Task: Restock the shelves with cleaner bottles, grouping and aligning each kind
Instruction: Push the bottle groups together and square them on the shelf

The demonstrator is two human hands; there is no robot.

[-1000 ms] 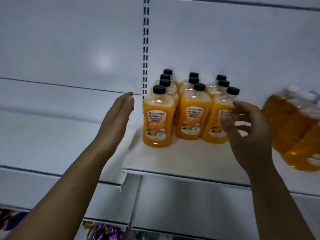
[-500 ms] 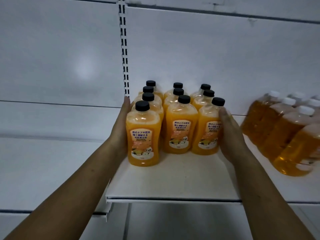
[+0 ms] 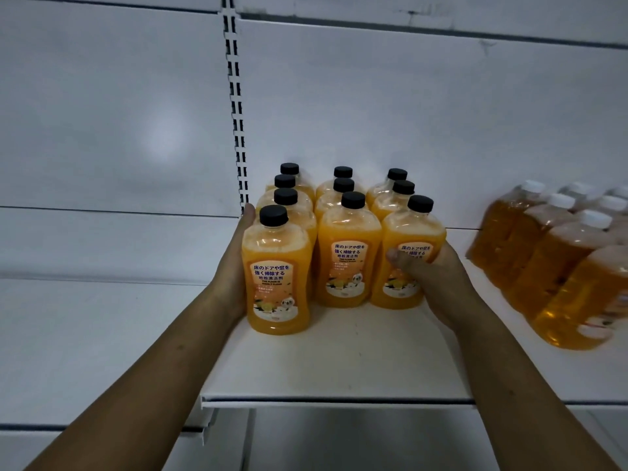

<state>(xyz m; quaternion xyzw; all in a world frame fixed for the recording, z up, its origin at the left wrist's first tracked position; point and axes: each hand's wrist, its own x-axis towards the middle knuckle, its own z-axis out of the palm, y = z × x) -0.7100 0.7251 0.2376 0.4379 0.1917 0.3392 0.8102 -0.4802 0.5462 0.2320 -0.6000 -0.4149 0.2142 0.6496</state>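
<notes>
While orange bottles (image 3: 346, 266) stood upright on shelf (image 3: 339, 368) between my hands, I saw left hand (image 3: 234, 270) flat, fingers straight, against left row; right hand (image 3: 431, 277) curled round front-right bottle (image 3: 407, 239). Noted front-left bottle (image 3: 277, 277) stuck out forward, nearest left hand.

10 upright orange black-capped bottles (image 3: 346, 266), 3 columns, amber white-capped bottles (image 3: 557, 266) right

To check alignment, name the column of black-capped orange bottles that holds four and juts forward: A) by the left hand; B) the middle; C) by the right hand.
A: four black caps show in the column by the left hand, and its left front bottle stands nearest the shelf edge; the other columns, one with the right front bottle gripped by the right hand, show three caps each.
</notes>
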